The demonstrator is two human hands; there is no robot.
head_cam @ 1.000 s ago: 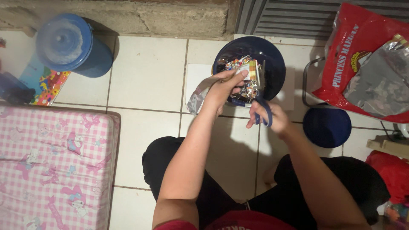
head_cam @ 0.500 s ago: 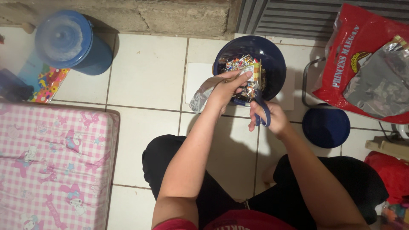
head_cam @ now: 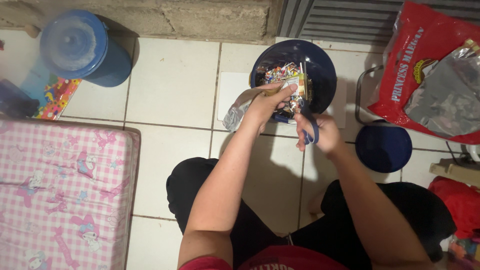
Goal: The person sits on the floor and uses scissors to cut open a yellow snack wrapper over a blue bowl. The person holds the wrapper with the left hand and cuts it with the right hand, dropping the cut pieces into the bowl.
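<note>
Blue-handled scissors [head_cam: 311, 131] gripped in right hand [head_cam: 320, 134], left hand [head_cam: 265, 104] pinching crinkly silver foil packet [head_cam: 239, 111] over far round dark-blue plastic bowl [head_cam: 322, 67] of shiny wrapped candies [head_cam: 280, 73].

Shiny foil packet [head_cam: 239, 111] pinched over the dark-blue bowl [head_cam: 322, 75], blue-handled scissors [head_cam: 311, 129] just beside it.

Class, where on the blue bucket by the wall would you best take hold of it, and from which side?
Grip the blue bucket around its upper wall, just under the lidded top, coming from above and its right side. It stands upright, with open tile floor to its right.
</note>
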